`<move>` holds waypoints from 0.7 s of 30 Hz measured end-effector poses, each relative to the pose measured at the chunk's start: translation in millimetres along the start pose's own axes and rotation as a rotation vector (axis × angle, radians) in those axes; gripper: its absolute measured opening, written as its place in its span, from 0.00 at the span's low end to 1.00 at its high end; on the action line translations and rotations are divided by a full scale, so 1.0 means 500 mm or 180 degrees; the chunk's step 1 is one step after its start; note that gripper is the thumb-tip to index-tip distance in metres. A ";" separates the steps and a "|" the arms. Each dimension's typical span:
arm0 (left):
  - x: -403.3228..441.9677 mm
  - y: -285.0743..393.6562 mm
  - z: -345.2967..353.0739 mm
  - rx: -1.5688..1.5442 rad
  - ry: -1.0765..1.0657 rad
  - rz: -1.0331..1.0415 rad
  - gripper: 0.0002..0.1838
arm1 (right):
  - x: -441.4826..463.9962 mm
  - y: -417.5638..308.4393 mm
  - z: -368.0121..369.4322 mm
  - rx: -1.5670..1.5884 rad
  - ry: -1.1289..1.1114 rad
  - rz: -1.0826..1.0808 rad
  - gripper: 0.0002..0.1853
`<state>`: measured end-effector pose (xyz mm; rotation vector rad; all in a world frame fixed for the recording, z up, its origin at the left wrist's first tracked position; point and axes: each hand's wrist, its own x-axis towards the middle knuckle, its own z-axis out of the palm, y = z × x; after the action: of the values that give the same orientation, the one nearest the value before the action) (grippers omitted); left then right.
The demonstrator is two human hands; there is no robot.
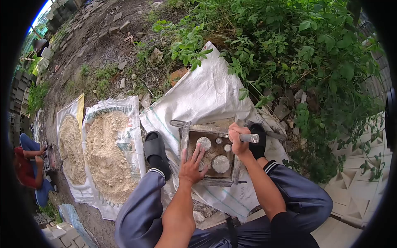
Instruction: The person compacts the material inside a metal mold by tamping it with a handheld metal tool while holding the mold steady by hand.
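Between my feet lies a square frame mould [185, 142], crusted grey, with sandy material and several round pale discs inside. One large disc [221, 164] sits near the lower right corner of the frame. My left hand [192, 167] rests with spread fingers over the frame's left side, its fingertips by an upper disc [204, 143]. My right hand [238, 139] is closed around a tool with a thick round grey handle [250, 138] at the frame's upper right. A thin part of that tool points left over the mould; its far end is hard to make out.
White sacking [206, 93] lies beneath the mould. To the left, a heap of pale powder [108, 153] and a second heap [71, 144] lie on sacks. A person in red [29, 167] crouches at far left. Plants [289, 53] grow behind; patterned pale blocks [351, 182] stand right.
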<state>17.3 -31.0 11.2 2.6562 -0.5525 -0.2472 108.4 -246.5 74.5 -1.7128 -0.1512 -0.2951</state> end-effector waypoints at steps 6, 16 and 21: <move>-0.009 -0.003 0.003 0.0119 0.0122 0.0023 0.43 | -0.026 -0.025 -0.021 0.0178 0.0447 -0.0177 0.15; 0.000 -0.001 0.005 0.0113 0.0235 0.0076 0.44 | -0.019 -0.019 0.043 -0.0226 0.0300 -0.0983 0.15; 0.004 -0.005 0.011 0.0215 0.0246 0.0103 0.44 | -0.006 -0.064 0.044 -0.0162 0.0447 -0.1013 0.12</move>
<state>18.7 -31.5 5.0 2.7064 -0.5880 -0.1177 99.6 -219.5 101.0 -1.7098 -0.3160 -0.6577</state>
